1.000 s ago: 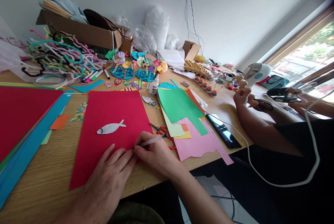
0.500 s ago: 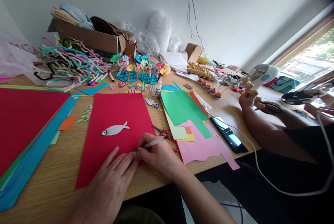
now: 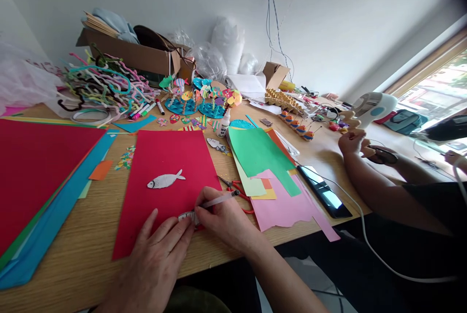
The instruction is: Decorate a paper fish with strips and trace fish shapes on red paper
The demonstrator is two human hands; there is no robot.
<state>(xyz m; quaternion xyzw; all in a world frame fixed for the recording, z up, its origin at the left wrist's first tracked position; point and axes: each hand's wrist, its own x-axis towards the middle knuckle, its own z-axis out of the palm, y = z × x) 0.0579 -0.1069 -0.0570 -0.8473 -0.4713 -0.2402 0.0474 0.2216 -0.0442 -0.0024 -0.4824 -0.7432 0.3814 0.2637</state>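
Observation:
My right hand (image 3: pixel 221 216) is closed around a pen (image 3: pixel 221 199), its tip down near a small white paper cut-out (image 3: pixel 187 216) with dark markings. That cut-out lies on a red sheet (image 3: pixel 175 150) and is partly hidden by my fingers. My left hand (image 3: pixel 160 242) rests flat on the red sheet, fingers stretched, fingertips touching the cut-out's lower edge. Above it on the same sheet lies a white paper fish (image 3: pixel 166 180) with a drawn eye. Red-handled scissors (image 3: pixel 235 186) lie just right of the sheet, beyond my right hand.
Coloured paper is stacked at the left (image 3: pixel 44 157); green (image 3: pixel 259 152) and pink sheets (image 3: pixel 284 211) lie right, beside a phone (image 3: pixel 323 191). Behind stand a glue bottle (image 3: pixel 224 125), finished fish crafts (image 3: pixel 182 104) and pipe cleaners (image 3: pixel 109 79). A co-worker's arm (image 3: pixel 375 177) is at right.
The whole view shifts slightly rightward in the frame as the head moves. My left hand has slid down a little, so more of the small cut-out shows. The pen stays in my right hand.

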